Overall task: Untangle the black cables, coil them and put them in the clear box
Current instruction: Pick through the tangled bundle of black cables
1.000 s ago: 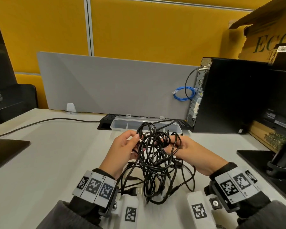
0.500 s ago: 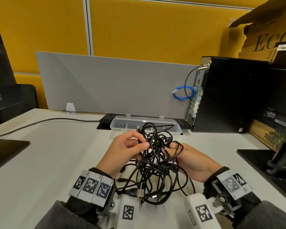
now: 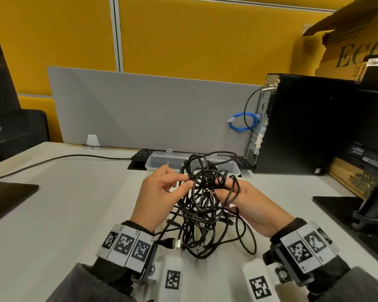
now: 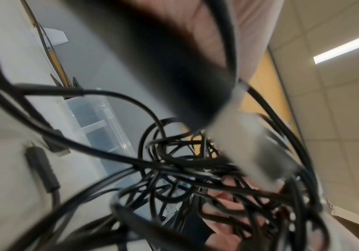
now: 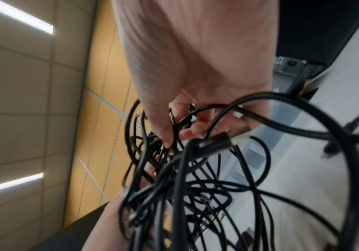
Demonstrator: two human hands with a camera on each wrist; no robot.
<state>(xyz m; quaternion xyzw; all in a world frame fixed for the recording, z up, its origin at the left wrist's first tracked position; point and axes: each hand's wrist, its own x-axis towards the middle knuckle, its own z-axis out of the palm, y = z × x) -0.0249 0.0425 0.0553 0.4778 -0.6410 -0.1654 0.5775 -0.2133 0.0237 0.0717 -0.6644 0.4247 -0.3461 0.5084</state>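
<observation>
A knotted bundle of black cables (image 3: 205,205) hangs between both hands above the white desk (image 3: 63,203), its lower loops trailing onto the surface. My left hand (image 3: 162,192) pinches a strand at the bundle's upper left. My right hand (image 3: 238,197) grips several strands on the upper right, fingers curled through the loops (image 5: 180,134). A USB plug (image 3: 172,243) lies by my left wrist, and a blurred plug (image 4: 249,149) fills the left wrist view. The clear box (image 3: 162,164) stands open just behind the bundle, partly hidden by it.
A keyboard (image 3: 142,154) lies behind the box against the grey divider (image 3: 140,110). A black computer tower (image 3: 303,125) stands at the right with a blue cable (image 3: 242,123). Dark monitor bases (image 3: 7,192) (image 3: 347,210) sit at both desk sides. A cardboard box (image 3: 347,46) stands at the far right.
Both hands have lifted the bundle a little and drawn closer together. My left fingers shifted from the side of the tangle to a pinch on an upper strand.
</observation>
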